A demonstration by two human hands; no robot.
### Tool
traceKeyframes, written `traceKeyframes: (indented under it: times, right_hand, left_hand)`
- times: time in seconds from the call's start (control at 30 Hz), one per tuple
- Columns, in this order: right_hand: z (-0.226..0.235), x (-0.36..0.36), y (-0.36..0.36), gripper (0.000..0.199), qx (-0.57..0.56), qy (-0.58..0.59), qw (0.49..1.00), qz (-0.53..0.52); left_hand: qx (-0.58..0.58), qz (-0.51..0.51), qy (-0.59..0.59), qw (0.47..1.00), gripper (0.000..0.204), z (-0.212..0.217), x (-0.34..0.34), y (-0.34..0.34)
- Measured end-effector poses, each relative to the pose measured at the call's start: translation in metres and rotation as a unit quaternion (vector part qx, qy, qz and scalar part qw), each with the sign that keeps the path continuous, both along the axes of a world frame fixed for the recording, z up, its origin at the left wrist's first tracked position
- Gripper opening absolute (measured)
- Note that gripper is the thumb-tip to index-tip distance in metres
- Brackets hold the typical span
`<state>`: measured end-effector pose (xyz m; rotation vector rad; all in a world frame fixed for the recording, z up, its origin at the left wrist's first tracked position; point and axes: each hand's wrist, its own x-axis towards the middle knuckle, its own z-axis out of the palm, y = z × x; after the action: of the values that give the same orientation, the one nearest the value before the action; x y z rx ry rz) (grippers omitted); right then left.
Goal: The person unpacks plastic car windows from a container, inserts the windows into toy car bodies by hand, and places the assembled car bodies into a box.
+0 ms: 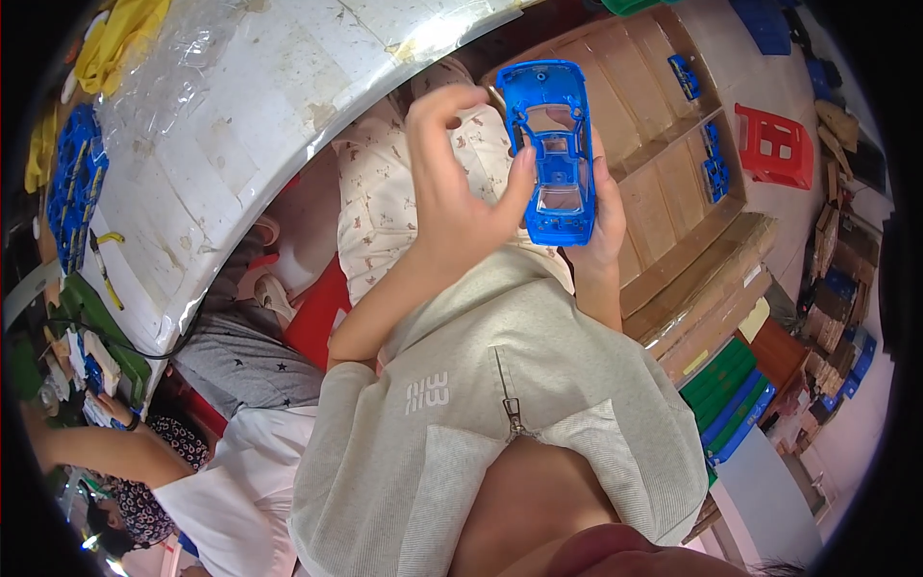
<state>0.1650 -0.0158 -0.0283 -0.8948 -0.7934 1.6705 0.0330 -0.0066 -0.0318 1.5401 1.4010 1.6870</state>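
A hollow blue toy car body (544, 91) with clear window pieces is held up in front of me, above my lap, its long side nearly upright in the picture. My right hand (608, 212) grips it along its right edge, with most of the fingers hidden behind it. At the other edge is my left hand (457, 188): its thumb presses on the body's left side, and the bent index finger reaches the upper left edge. A small pale bit shows by that index fingertip, too small to name.
Beyond my right hand lies a large cardboard box (663, 178) with a few blue car parts (713, 162). A red plastic stool (772, 144) stands past it. The worn white table (260, 91) at left bears blue parts (77, 183) and clear plastic film. Another person's arm (115, 452) works at lower left.
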Motion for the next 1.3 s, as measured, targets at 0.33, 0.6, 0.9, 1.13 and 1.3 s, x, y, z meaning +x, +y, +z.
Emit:
traceKeyframes:
  times: [0.33,0.6,0.9,1.13,1.3]
  right_hand:
    - [-0.002,-0.002,0.000,0.041,0.031,-0.145,0.988,0.052]
    - [-0.007,-0.010,0.005,0.012,0.067,-0.331,0.941,-0.032]
    - [-0.014,-0.010,0.002,0.008,0.088,-0.373,0.923,-0.035]
    - [-0.011,-0.012,0.004,0.008,0.098,-0.379,0.919,-0.042]
    - [-0.006,-0.015,0.006,0.008,0.098,-0.394,0.913,-0.037]
  left_hand:
    - [-0.217,-0.151,-0.112,0.958,0.013,-0.018,-0.001,0.007]
    - [-0.172,-0.133,-0.042,0.975,0.024,-0.015,0.009,0.000]
    - [-0.166,-0.154,-0.049,0.973,0.027,-0.025,0.008,0.001]
    - [-0.207,-0.197,-0.120,0.951,0.027,-0.023,0.006,0.002]
    - [-0.216,-0.177,-0.111,0.954,0.028,-0.027,0.007,-0.001]
